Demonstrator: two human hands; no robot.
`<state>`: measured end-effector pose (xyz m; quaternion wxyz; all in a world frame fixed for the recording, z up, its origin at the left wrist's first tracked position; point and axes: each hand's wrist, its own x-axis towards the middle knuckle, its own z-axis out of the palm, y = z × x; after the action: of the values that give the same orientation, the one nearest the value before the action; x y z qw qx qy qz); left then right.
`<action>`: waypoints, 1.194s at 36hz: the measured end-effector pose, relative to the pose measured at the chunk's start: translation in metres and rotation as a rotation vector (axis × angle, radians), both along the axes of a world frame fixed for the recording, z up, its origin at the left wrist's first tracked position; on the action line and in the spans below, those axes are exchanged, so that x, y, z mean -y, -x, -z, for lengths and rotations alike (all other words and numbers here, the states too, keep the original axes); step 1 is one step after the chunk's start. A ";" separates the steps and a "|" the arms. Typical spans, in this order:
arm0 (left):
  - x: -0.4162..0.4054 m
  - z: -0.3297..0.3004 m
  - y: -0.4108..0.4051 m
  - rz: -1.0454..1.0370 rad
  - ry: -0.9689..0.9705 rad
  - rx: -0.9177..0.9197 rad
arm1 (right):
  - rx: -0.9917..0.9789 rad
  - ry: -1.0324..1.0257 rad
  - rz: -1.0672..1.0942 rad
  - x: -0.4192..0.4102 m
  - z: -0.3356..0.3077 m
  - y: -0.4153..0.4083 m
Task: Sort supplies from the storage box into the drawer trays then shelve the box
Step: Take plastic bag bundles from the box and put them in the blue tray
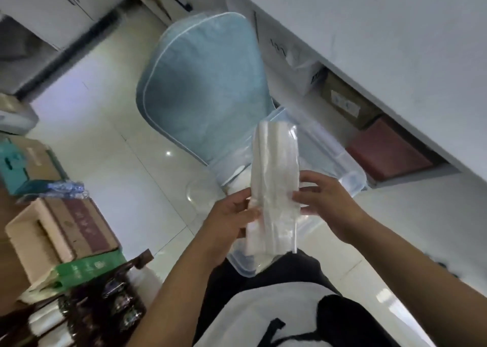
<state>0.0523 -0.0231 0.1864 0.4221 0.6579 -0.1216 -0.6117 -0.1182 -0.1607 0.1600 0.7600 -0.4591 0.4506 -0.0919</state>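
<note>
Showing a clear packet of white supplies (274, 188) at frame centre, gripped by left hand (232, 220) and right hand (326, 204), fingers closed on its sides; clear storage box (350, 172) seen beneath it

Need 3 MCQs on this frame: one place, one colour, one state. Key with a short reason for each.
1. Where is the clear packet?
A. on the floor
B. held above the clear storage box
C. on the blue chair cushion

2. What colour is the box under the white counter, at far right?
A. red
B. green
C. yellow

3. How is the packet held?
A. left hand only
B. right hand only
C. both hands

Key: 1 B, the packet is lifted over the box. 2 A, the red box sits there. 3 C, the left hand and right hand each grip a side.
</note>
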 end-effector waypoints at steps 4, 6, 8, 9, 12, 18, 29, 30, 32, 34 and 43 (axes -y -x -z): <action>-0.025 -0.018 -0.002 -0.062 0.077 -0.021 | 0.037 0.006 -0.041 -0.019 -0.019 -0.008; -0.036 -0.024 -0.003 -0.065 0.117 -0.026 | 0.096 -0.076 -0.002 -0.032 -0.028 -0.011; -0.048 -0.030 -0.003 -0.062 0.155 -0.042 | 0.126 -0.098 0.023 -0.046 -0.038 -0.011; -0.054 -0.032 -0.004 -0.051 0.177 -0.055 | 0.126 -0.090 0.033 -0.053 -0.044 -0.011; -0.073 -0.038 -0.008 0.026 0.229 -0.109 | 0.130 -0.118 0.086 -0.078 -0.058 -0.007; -0.123 -0.031 -0.008 0.176 0.264 -0.274 | 0.104 -0.258 0.282 -0.157 -0.074 0.010; -0.170 -0.017 0.064 0.463 0.220 -0.483 | 0.201 -0.461 0.907 -0.283 -0.092 0.085; -0.172 -0.018 0.073 0.486 0.225 -0.495 | 0.221 -0.454 0.940 -0.288 -0.096 0.092; -0.174 -0.024 0.088 0.517 0.243 -0.508 | 0.271 -0.434 0.994 -0.297 -0.102 0.103; -0.174 -0.032 0.102 0.541 0.263 -0.490 | 0.313 -0.396 1.024 -0.302 -0.107 0.112; -0.161 -0.068 0.191 0.703 0.381 -0.305 | 0.302 -0.241 1.100 -0.300 -0.114 0.188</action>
<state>-0.1384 0.1384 0.2542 0.3153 0.3886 -0.3854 -0.7753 -0.3059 0.1391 0.2741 0.7032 -0.0497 0.5168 -0.4857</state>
